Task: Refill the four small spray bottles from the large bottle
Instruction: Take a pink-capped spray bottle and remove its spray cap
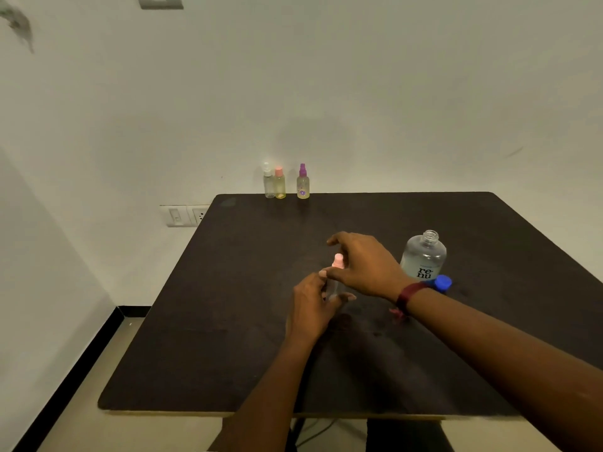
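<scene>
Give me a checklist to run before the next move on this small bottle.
1. The left hand holds the small bottle: ok.
2. The pink spray top is off: not ok, it sits on the bottle.
3. The right hand grips that top: cannot tell.
4. The large bottle is upright and open: ok; the blue cap lies beside it.
5. The three other bottles stand clear at the table's far edge: ok.

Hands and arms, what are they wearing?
Both arms are bare, with no sleeves or gloves in view. The right hand has a dark red thread band at its wrist, loose pinkish ends dangling. The left hand and wrist wear nothing.
</scene>
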